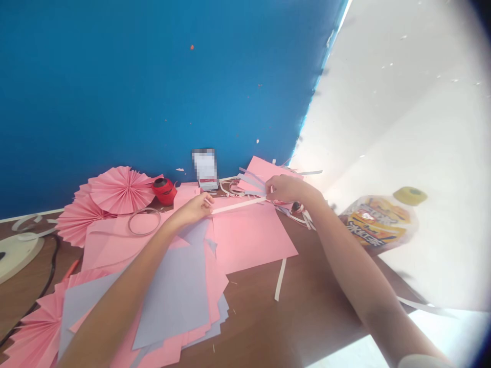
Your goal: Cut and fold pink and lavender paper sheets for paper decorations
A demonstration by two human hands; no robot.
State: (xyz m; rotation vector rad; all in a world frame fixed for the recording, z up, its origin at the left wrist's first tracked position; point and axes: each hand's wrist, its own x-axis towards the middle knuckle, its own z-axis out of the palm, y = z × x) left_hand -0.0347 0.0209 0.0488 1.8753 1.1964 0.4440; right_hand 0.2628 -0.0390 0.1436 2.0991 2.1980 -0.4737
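head view, looking down over both forearms at a brown table top [307, 317] pushed against a blue wall [153, 87]. the work in hand is a pale paper strip [238, 205], which runs taut and nearly level between the two hands, just above a pink paper sheet [249, 240]. the left hand [194, 210] has its fingers curled together around one end of the strip, with the tips bunched and the thumb hard to make out. the right hand [291, 189] is turned palm down over the other end, its fingers closed and close together, seemingly pinching the strip, though the exact grip is partly hidden from this angle. both forearms reach forward from the bottom of the view and angle in toward each other, the wrists raised a little off the paper.

thin lilac paper strips [249, 179] fan out just behind the right hand. a stack of lilac and pink paper [172, 296] lies under the left forearm. pink paper fans [121, 189] sit to the left, near a red roll of tape [164, 191] and a thin wire ring [143, 221]. a loose white paper strip [280, 278] lies on the bare wood below the pink sheet, and a shiny printed bag [378, 222] lies off to the right.
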